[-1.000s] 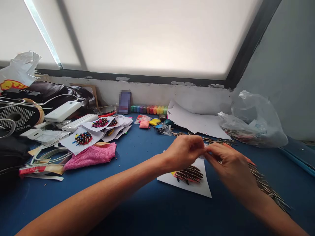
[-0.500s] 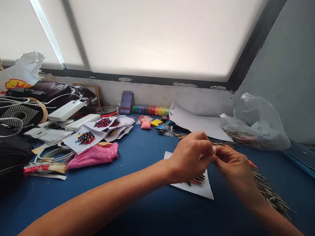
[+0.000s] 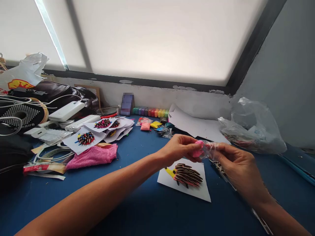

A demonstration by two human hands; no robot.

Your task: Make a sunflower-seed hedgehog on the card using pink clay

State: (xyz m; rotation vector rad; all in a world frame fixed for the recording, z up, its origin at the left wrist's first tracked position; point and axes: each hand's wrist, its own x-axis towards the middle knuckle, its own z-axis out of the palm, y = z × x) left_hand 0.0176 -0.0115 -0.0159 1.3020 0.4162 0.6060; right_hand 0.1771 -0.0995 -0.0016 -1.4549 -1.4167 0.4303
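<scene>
My left hand (image 3: 179,147) has its fingers closed on a lump of pink modelling clay (image 3: 198,148) in a clear plastic bag (image 3: 209,150). The bag's other end is pinched by my right hand (image 3: 237,164). Below them a white paper sheet (image 3: 197,194) lies on the blue table, bearing a hedgehog picture (image 3: 188,176) with a yellow clay face and a back of striped seeds. Some seeds (image 3: 218,166) show beside my right hand; the forearm hides part of that area.
At the left are finished seed pictures (image 3: 86,139) on paper, a pink cloth (image 3: 92,158), a white power bank (image 3: 66,110) and cables. Coloured clay packs (image 3: 150,112) line the wall. Blank paper sheets (image 3: 194,121) and a plastic bag (image 3: 256,127) lie at the back right.
My hands have moved apart, stretching the clear bag between them, and the pink clay now shows. The hedgehog picture, largely covered before, is in plain sight.
</scene>
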